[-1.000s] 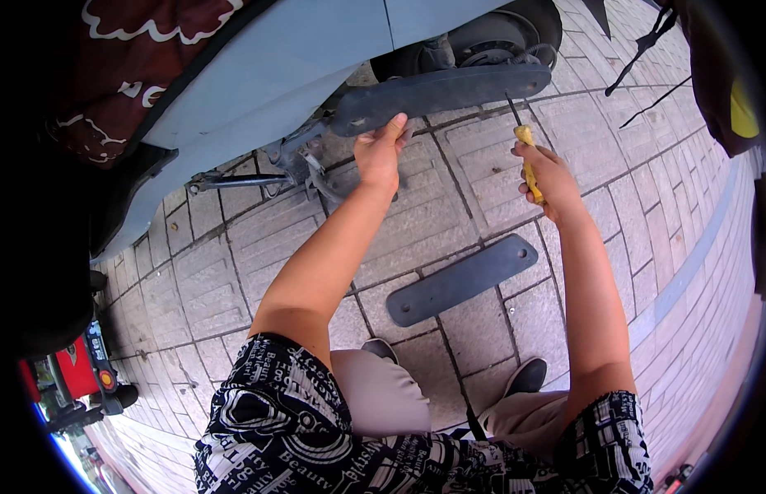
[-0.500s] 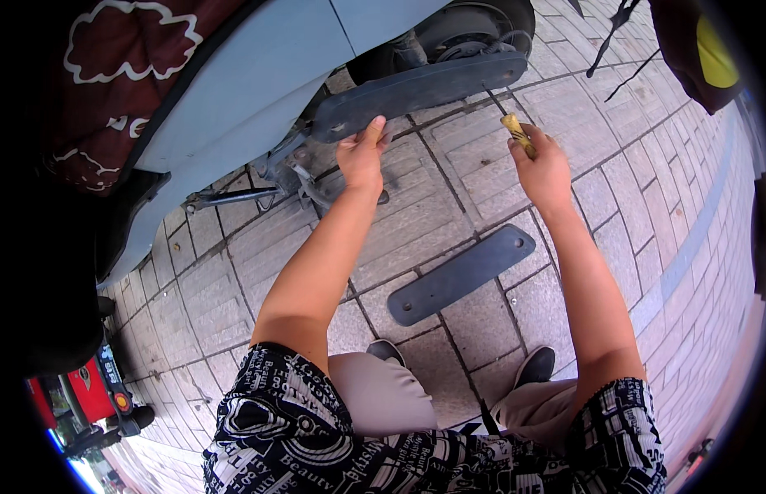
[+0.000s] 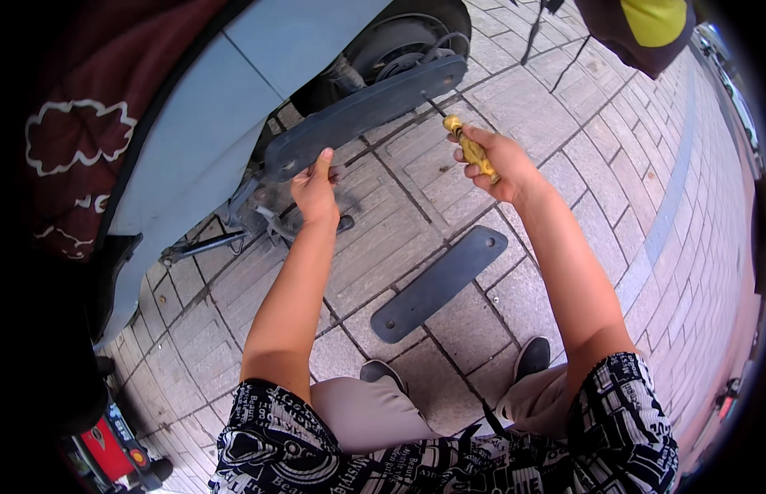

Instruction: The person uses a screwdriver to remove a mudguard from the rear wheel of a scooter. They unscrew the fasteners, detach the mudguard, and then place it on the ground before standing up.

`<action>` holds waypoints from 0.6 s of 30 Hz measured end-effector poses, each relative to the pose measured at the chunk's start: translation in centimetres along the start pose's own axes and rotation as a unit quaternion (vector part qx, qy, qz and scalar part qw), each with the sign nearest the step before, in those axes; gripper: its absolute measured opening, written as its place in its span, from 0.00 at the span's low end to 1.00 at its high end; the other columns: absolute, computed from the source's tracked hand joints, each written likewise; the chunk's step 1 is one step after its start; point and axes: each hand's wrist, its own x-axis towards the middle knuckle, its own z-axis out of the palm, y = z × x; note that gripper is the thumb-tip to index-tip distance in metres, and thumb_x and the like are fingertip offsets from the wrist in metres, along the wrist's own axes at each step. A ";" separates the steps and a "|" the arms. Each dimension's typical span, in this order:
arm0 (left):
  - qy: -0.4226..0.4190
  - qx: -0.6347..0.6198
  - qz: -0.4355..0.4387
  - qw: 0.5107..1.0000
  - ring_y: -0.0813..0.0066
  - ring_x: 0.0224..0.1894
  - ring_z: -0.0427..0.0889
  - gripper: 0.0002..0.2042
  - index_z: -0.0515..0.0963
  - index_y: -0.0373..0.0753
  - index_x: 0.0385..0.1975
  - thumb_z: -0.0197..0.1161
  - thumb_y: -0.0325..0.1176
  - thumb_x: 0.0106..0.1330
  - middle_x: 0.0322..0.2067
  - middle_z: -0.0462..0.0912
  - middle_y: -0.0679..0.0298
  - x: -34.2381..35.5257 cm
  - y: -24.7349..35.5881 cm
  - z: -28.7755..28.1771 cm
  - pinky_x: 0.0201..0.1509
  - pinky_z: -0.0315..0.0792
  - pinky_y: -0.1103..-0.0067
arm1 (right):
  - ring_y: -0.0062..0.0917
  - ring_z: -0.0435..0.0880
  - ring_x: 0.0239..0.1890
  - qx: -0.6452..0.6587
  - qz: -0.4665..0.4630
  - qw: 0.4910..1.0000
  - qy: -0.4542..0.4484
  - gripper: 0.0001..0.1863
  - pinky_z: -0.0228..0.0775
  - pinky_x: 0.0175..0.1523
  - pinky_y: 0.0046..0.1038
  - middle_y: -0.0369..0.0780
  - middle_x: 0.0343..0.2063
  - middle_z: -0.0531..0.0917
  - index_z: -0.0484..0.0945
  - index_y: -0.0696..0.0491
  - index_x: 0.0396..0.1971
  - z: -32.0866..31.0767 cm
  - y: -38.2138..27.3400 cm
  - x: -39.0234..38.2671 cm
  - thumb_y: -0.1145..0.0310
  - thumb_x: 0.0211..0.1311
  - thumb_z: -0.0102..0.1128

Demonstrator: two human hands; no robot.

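Left hand [image 3: 315, 196]: grasping left end of long dark-grey panel [image 3: 362, 123].
Right hand [image 3: 498, 162]: clenched around yellow-handled, thin-shafted screwdriver [image 3: 474, 151].
Near strip [image 3: 439, 284]: dark-grey, flat, on stone paving [image 3: 391, 235].

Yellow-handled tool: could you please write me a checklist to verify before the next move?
1. Right hand gripping the yellow-handled tool: ok.
2. Left hand at the upper dark panel's left end: ok.
3. Tool tip in that panel's right-end hole: not ok, it shows apart.
4. Tip touching the panel: cannot tell.
5. Lower dark panel lying on the paving, apart from both hands: ok.
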 end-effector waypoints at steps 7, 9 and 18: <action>0.011 0.030 -0.008 0.999 0.82 0.20 0.75 0.08 0.79 0.41 0.31 0.71 0.35 0.58 0.24 0.80 0.72 0.0 -0.1 0.2 0.21 0.62 0.84 | 0.23 0.79 0.24 -0.115 -0.034 0.988 0.094 0.16 0.66 0.19 0.23 0.40 0.30 0.76 0.72 0.57 0.39 1.5 0.0 -0.7 0.61 0.58 0.62; 0.017 0.018 -0.015 1.000 0.82 0.20 0.75 0.07 0.80 0.41 0.33 0.71 0.33 0.58 0.26 0.81 0.71 -0.1 0.0 0.1 0.22 0.63 0.84 | 0.30 0.81 0.29 -0.402 -0.254 0.857 0.200 0.16 0.71 0.25 0.30 0.43 0.32 0.78 0.73 0.56 0.39 1.5 1.3 -0.5 0.62 0.56 0.62; 0.016 0.037 -0.027 0.999 0.82 0.19 0.72 0.07 0.80 0.39 0.33 0.69 0.32 0.59 0.27 0.82 0.71 -0.2 0.0 0.3 0.22 0.63 0.82 | 0.31 0.78 0.23 -0.426 -0.234 0.847 0.215 0.14 0.71 0.25 0.33 0.42 0.31 0.79 0.74 0.55 0.42 0.8 3.2 0.7 0.61 0.63 0.53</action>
